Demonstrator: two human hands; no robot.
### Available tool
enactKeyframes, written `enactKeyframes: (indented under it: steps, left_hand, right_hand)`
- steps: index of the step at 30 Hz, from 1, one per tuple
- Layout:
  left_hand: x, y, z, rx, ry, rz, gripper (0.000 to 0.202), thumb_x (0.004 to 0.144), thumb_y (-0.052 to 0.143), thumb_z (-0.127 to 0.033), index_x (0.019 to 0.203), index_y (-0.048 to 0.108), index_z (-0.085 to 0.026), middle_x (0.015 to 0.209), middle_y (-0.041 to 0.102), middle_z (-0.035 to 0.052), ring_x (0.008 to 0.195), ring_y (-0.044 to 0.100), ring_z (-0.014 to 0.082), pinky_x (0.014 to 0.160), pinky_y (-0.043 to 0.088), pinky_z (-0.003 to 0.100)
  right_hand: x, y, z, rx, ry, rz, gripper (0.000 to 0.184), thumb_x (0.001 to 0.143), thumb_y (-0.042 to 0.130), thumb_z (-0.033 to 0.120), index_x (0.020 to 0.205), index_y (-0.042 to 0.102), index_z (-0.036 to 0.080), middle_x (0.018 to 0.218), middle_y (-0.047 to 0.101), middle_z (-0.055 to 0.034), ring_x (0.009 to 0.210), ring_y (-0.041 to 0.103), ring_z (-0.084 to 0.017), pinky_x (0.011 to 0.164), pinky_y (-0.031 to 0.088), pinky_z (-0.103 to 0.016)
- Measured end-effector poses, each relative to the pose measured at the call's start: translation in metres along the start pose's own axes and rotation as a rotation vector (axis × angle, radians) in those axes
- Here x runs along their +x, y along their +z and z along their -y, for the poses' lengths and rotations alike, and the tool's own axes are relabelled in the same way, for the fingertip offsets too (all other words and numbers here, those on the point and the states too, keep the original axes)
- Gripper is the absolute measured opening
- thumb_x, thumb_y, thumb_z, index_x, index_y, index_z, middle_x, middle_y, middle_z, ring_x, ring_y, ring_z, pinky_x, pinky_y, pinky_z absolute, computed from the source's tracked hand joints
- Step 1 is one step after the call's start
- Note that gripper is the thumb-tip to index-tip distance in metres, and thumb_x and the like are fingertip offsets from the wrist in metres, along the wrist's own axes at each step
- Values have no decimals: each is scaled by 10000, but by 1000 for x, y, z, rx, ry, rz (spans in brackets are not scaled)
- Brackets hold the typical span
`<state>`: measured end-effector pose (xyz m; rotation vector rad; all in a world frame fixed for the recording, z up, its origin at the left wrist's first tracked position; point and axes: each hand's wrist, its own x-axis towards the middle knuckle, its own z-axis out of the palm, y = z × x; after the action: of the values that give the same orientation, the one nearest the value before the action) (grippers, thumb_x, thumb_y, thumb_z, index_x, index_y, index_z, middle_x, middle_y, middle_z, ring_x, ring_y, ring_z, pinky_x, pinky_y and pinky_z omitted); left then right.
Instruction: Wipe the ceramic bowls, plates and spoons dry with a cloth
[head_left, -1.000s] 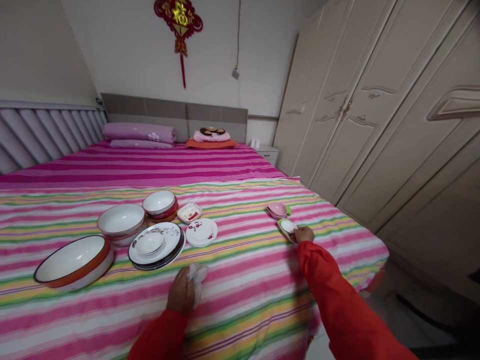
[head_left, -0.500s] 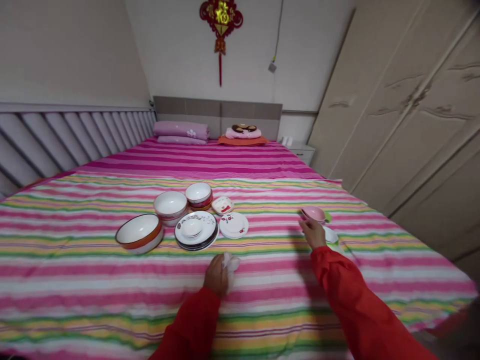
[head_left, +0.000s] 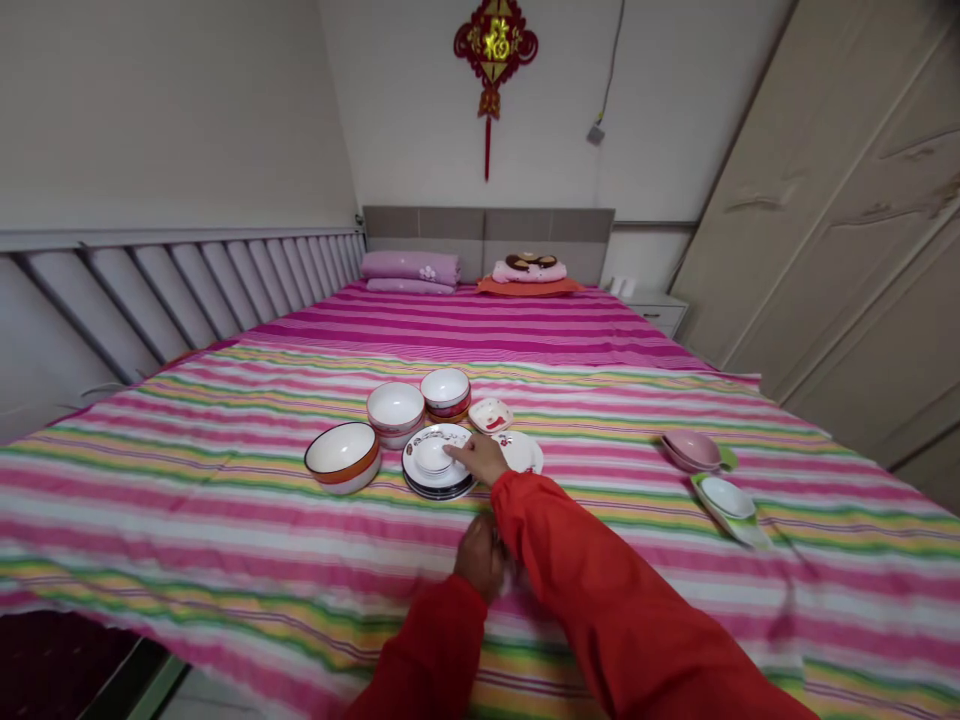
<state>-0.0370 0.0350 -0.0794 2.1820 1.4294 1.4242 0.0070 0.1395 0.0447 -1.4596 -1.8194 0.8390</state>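
My right hand (head_left: 481, 459) reaches across to a stack of plates (head_left: 439, 478) on the striped bed (head_left: 225, 500). Its fingertips pinch the rim of a small white dish (head_left: 433, 453) on top of the stack. My left hand (head_left: 478, 556) rests closed on the sheet nearer to me, partly under my right sleeve. It holds a white cloth that is almost hidden now. A flowered plate (head_left: 525, 450) lies just right of my right hand.
Left of the stack sit an orange-rimmed bowl (head_left: 342, 458), a white bowl (head_left: 395, 408), stacked bowls (head_left: 445, 390) and a small red-patterned dish (head_left: 490, 414). At the right lie pink bowls (head_left: 694, 450) and a white dish on a green one (head_left: 731, 500). Wardrobe (head_left: 847, 250) at right.
My right hand left the green and pink dishes at the right and swung left to the plate stack. The camera turned left; my left hand stayed put with the cloth.
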Motion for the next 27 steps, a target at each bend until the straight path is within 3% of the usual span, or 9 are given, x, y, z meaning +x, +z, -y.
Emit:
enactKeyframes:
  steps: [4,8,15,19,22,27]
  left_hand:
    - [-2,1,2,-27,-5,-5,322,835,370,-216,1098,551,-173,1016,642,122,972,587,235,801,504,396]
    - [-4,2,4,-36,20,-13,360,831,395,-237,1163,526,-185,1107,622,127,1037,568,245,834,497,413]
    - [-1,-1,0,-66,-42,3,309,811,373,-197,1043,578,-185,951,645,109,916,595,230,782,498,380]
    - [2,-2,-2,-97,-64,17,293,757,381,-136,963,586,-164,886,627,106,863,580,214,778,483,366]
    - [3,-4,-4,-126,-85,11,270,732,408,-132,928,589,-170,870,615,93,851,567,206,780,472,356]
    - [8,-7,-11,-200,-155,-1,225,805,390,-200,891,597,-180,845,614,72,825,570,188,763,466,330]
  right_hand:
    - [10,9,11,-135,53,39,280,587,739,365,545,525,189,584,597,-15,629,561,-167,515,349,-233]
    - [13,11,19,-129,40,19,196,634,687,198,535,519,182,670,637,-63,720,588,-198,579,375,-258]
    - [9,0,20,70,15,-92,214,712,562,132,545,445,197,598,616,-41,673,599,-183,577,404,-255]
    - [-10,-21,-4,267,83,-116,162,805,453,258,649,426,224,401,513,41,405,535,-147,421,406,-238]
    - [-35,-33,-36,417,154,-157,195,830,406,342,669,391,233,391,521,45,377,553,-154,386,447,-250]
    - [-79,-31,-88,984,323,-358,313,648,676,405,652,432,209,443,583,24,382,582,-154,358,474,-239]
